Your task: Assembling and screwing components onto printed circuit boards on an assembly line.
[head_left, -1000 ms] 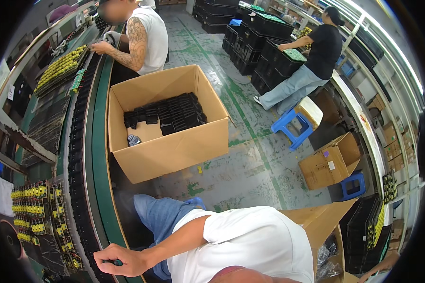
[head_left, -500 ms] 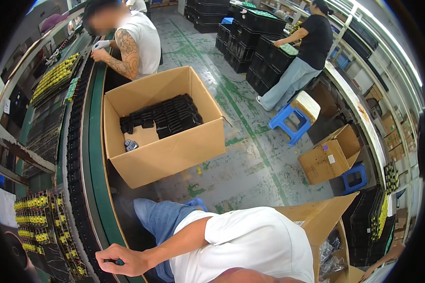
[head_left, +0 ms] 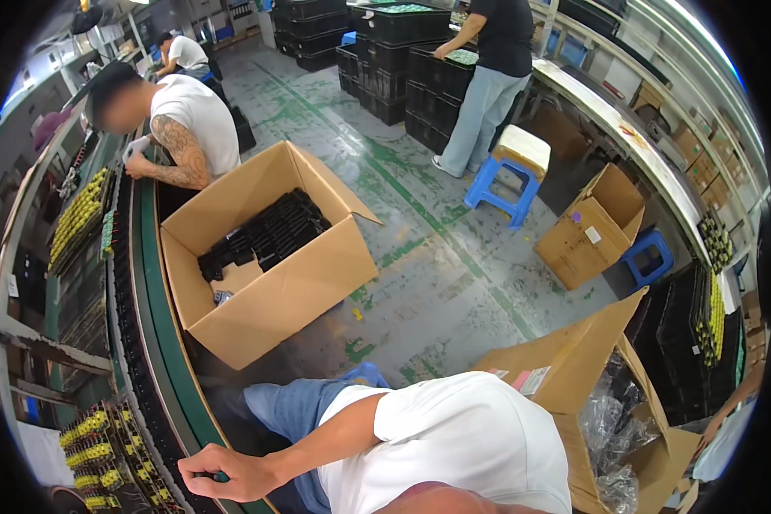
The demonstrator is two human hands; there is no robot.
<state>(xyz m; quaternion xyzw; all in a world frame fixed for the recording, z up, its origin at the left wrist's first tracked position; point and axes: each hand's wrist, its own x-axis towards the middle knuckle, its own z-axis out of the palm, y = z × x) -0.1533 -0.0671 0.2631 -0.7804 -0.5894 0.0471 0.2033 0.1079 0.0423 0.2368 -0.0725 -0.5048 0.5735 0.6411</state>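
My right arm reaches left across my jeans to the edge of the green-topped conveyor bench [head_left: 157, 313]. My right hand [head_left: 231, 474] is closed around a small dark green thing [head_left: 221, 476]. Most of that thing is hidden by the fingers, so its kind does not show. Beside the hand, a long row of black parts [head_left: 127, 321] runs along the bench. My left hand is out of view.
A large open carton [head_left: 287, 295] holds black plastic parts [head_left: 270, 231]. Yellow-and-black components [head_left: 98, 445] stand at the lower left. A co-worker [head_left: 193, 128] sits along the bench; another person [head_left: 493, 77] stands by black crates [head_left: 381, 64]. Behind me is a carton of clear bags [head_left: 612, 424].
The view has swung, so the large carton and seated co-worker appear further left and lower. More of the carton of clear bags shows. My right hand keeps its closed hold by the bench.
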